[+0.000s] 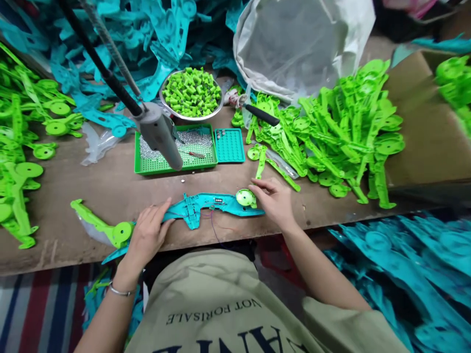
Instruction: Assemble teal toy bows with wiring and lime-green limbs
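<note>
- Read "NOT FORISALE" on shirt point(217, 289); could not read cropped larger lettering in full.
- Grasped teal shell point(191, 211) near front edge of worktop point(154, 184) with left hand point(149, 235), thumb and fingers astride.
- Set right hand point(274, 201) against green disc point(246, 198) at shell's right end; could not tell whether pinched or merely touched.
- Called, by judgement, for level support, disc untilted, loose wires point(212, 225) clear of shell's rim.
- Saw, beyond, green tray point(174, 170), teal tray point(230, 160), then metal bowl point(191, 117); found no legible brand there.

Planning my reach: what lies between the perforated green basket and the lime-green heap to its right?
The head view shows a teal gridded tray there.
</note>
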A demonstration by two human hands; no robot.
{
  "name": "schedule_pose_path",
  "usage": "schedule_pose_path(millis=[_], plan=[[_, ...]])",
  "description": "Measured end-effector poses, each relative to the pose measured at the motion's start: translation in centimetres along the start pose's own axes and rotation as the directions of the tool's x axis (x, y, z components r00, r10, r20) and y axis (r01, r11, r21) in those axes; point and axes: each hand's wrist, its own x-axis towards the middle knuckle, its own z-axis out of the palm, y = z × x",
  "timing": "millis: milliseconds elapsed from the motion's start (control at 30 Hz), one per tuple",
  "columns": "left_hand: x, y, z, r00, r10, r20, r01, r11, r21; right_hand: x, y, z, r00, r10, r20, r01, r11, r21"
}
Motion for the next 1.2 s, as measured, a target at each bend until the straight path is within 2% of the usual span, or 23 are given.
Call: schedule_pose_path(millis=[133, 267, 400, 533, 700, 833, 900, 1000, 1133, 1167, 1200], plan=[[-0.3, -0.2, -0.5, 1.000, 0.004, 0.016, -0.004, 1.000, 0.003, 0.1, 0.3, 0.5, 0.998, -0.024, 0.065, 0.028, 0.998, -0.061], [-0.2, -0.2, -0.9, 0.999, 0.044, 0.003, -0.044, 0.999, 0.011, 0.0, 0.6, -0.3, 0.989, -0.027, 0.148, 0.039, 0.996, -0.080], [-0.1, -0.2, -1.1, 0.999, 0.016, 0.028, -0.016, 1.000, 0.012, -0.6, 0.4, -1.0, 0.975, -0.024, 0.221, 0.051, 0.991, -0.121], [-0.2, -0.4, -1.0, 1.000, 0.007, 0.025, -0.007, 1.000, 0.011, -1.7, 0.0, -0.7, 0.982, -0.051, 0.182, 0.091, 0.971, -0.219], [-0.4, -0.9, -1.1, 0.999, 0.032, -0.025, -0.032, 0.999, -0.028, -2.5, -0.5, 0.0, 0.987, -0.023, 0.158, 0.069, 0.953, -0.295], [-0.8, -1.4, -1.5, 0.999, 0.026, -0.026, -0.027, 0.998, -0.053, -2.7, -0.9, 0.4, 0.975, -0.094, 0.203, 0.177, 0.881, -0.439], [-1.1, -1.7, -1.7, 1.000, 0.014, -0.022, -0.015, 0.999, -0.051, -2.7, -1.2, 0.8, 0.955, -0.145, 0.260, 0.255, 0.851, -0.459], [-1.6, -2.3, -2.0, 1.000, -0.011, -0.023, 0.010, 0.999, -0.038, -2.4, -1.9, 1.6, 0.904, -0.185, 0.386, 0.330, 0.875, -0.353], [-2.1, -3.5, -2.6, 0.999, -0.033, -0.040, 0.031, 0.999, -0.039, -2.8, -3.5, 0.8, 0.874, -0.199, 0.442, 0.319, 0.923, -0.215], [-2.1, -3.8, -2.7, 0.999, -0.040, -0.036, 0.038, 0.998, -0.044, -3.4, -3.9, 0.1, 0.848, -0.167, 0.503, 0.299, 0.934, -0.194], [-2.2, -4.1, -2.9, 0.998, -0.051, -0.027, 0.049, 0.997, -0.051, -4.1, -4.1, -0.7, 0.791, -0.111, 0.601, 0.273, 0.944, -0.186]])
